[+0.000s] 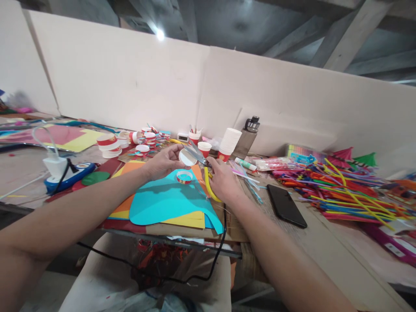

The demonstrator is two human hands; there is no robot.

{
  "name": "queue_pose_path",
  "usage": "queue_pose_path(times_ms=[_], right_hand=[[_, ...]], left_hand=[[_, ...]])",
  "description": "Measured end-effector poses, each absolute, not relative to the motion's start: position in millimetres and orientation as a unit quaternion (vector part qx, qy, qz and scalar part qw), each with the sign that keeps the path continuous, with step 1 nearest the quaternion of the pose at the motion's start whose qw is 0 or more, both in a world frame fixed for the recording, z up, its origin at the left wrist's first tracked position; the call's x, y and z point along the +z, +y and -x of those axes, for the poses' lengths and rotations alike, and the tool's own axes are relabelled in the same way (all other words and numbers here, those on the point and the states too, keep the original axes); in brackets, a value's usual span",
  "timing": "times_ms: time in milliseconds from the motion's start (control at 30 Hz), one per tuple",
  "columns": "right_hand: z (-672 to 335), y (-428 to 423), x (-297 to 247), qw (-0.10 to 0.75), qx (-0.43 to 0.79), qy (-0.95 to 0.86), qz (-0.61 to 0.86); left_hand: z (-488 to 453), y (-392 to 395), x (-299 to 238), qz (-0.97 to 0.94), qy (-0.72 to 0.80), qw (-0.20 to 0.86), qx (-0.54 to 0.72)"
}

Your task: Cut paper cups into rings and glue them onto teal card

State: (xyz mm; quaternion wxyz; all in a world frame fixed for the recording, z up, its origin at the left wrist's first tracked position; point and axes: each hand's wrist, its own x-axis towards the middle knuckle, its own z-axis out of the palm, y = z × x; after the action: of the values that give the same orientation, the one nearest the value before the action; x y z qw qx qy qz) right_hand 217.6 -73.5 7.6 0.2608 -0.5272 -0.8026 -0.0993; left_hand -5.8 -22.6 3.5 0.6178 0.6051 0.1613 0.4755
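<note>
My left hand [167, 161] pinches a white round paper cup piece [186, 158] at its left side. In my right hand [223, 178] is a pair of scissors [209, 184] with yellow handles; its metal blades point left and lie across the upper edge of the white piece. Whether the blades touch the paper, I cannot tell. Just below, a short red and white cup ring [184, 181] with blue inside rests on a blue sheet [162, 201]. Orange and yellow sheets lie under the blue one.
Cut cup pieces [149, 139] cluster at the back left. A stack of paper cups [230, 143] and a bottle [248, 138] stand behind my right hand. Rightward lie a phone [286, 206] and many coloured pipe cleaners [351, 190]. A blue power strip [69, 175] sits left.
</note>
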Motion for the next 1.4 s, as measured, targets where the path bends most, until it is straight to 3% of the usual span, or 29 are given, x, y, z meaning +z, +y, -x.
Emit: queue_pose_path(times_ms=[1400], right_hand=[[-220,-80,14,0.226,-0.119,-0.814,0.522]], left_hand=[[22,-15,4,-0.654,0.102,0.644,0.384]])
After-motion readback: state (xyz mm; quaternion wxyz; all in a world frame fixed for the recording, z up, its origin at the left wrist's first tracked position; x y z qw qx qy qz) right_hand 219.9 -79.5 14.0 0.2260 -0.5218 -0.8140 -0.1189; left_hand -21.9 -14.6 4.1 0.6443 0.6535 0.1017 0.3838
